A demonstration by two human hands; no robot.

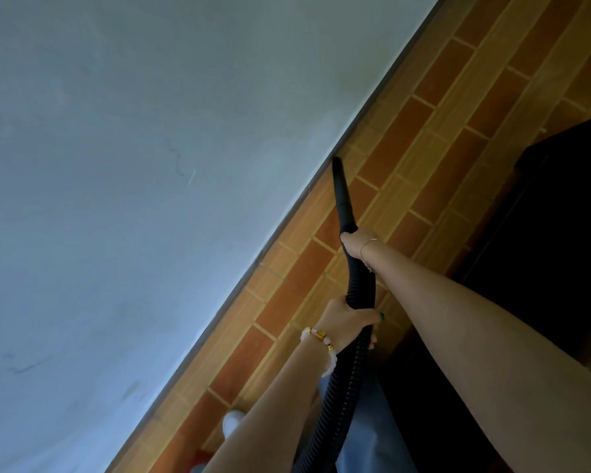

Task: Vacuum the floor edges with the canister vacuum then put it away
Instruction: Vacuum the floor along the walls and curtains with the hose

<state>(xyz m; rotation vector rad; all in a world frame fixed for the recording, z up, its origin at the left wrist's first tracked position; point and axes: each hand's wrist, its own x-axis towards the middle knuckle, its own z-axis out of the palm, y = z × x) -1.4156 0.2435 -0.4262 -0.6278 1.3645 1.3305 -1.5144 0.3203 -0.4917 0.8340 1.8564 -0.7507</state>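
Observation:
A black ribbed vacuum hose runs up from the bottom of the head view to a tapered black crevice nozzle. The nozzle tip touches the line where the grey-white wall meets the floor. My right hand grips the hose just behind the nozzle. My left hand, with a beaded bracelet on its wrist, grips the hose lower down. The canister itself is out of view.
The floor is brick-patterned in orange and tan. Dark furniture stands close on the right, leaving a narrow strip of floor along the wall. A white shoe and blue trouser leg show at the bottom.

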